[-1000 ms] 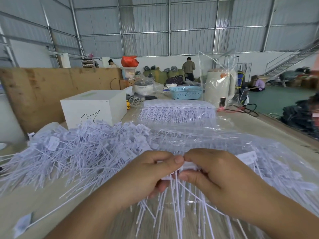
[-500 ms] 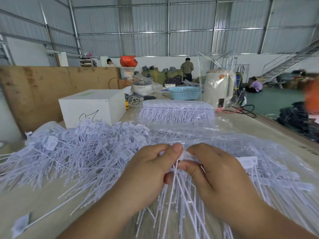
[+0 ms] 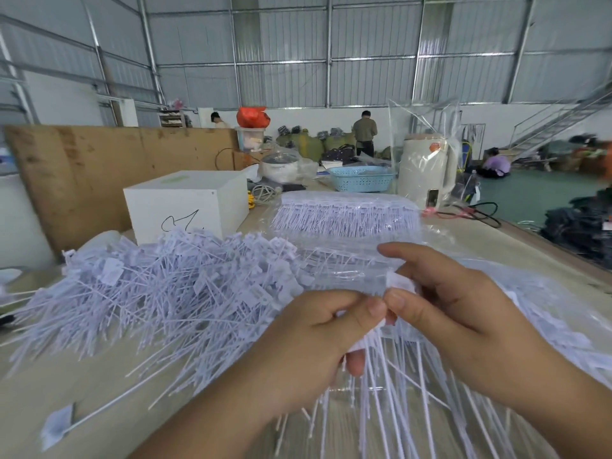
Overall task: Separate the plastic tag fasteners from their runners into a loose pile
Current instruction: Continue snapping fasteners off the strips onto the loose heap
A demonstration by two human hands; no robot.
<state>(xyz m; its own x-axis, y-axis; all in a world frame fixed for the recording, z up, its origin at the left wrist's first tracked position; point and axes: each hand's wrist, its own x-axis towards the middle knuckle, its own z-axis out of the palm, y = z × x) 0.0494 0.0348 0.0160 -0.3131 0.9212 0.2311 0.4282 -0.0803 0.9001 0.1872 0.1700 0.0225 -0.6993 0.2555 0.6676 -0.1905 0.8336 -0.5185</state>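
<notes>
L hand (image 3: 318, 339) & R hand (image 3: 463, 319) both pinch 1 bunch of tag fasteners (image 3: 381, 376) low center, stems hanging down. Loose pile (image 3: 159, 293) lies just left on table (image 3: 66, 392); bagged fasteners (image 3: 344, 215) behind, white box (image 3: 188, 202) far left.

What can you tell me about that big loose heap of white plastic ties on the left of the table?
The loose pile of fasteners is a sprawling heap of thin white plastic ties, each a slim stem ending in a flat rectangular tab. They lie tangled and crisscrossed, pointing every way, on the pale table in front of a white box. One stray tie lies apart, nearer the camera. Neither hand touches the heap.
</notes>
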